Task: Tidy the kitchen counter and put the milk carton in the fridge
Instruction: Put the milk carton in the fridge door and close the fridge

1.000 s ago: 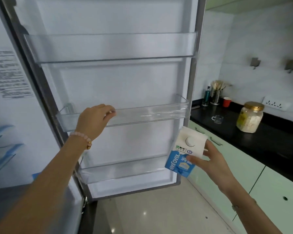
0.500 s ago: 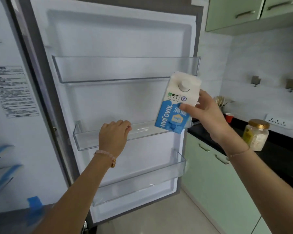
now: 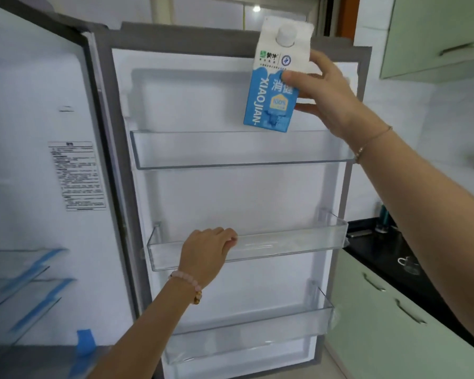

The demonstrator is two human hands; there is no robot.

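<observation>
The fridge door [image 3: 203, 187] stands open in front of me with three clear bins. My right hand [image 3: 329, 88] grips a blue and white milk carton [image 3: 271, 86] with a white cap, held upright just above the right part of the top door bin [image 3: 203, 154]. My left hand [image 3: 205, 255] is curled over the front rim of the middle door bin [image 3: 285, 244]. The bottom door bin [image 3: 244, 332] holds nothing. All three bins look bare.
The fridge interior [image 3: 39, 160] with glass shelves [image 3: 19, 277] lies at the left. A black counter [image 3: 381, 255] with a small glass cup [image 3: 408, 263] and a bottle [image 3: 383, 217] runs along the right, above pale green cabinets [image 3: 381, 324]. An upper cabinet [image 3: 435, 36] hangs at top right.
My right hand has lifted the carton from beside the middle bin up to just above the top bin. My left hand stays on the middle bin's rim. My view has tilted upward.
</observation>
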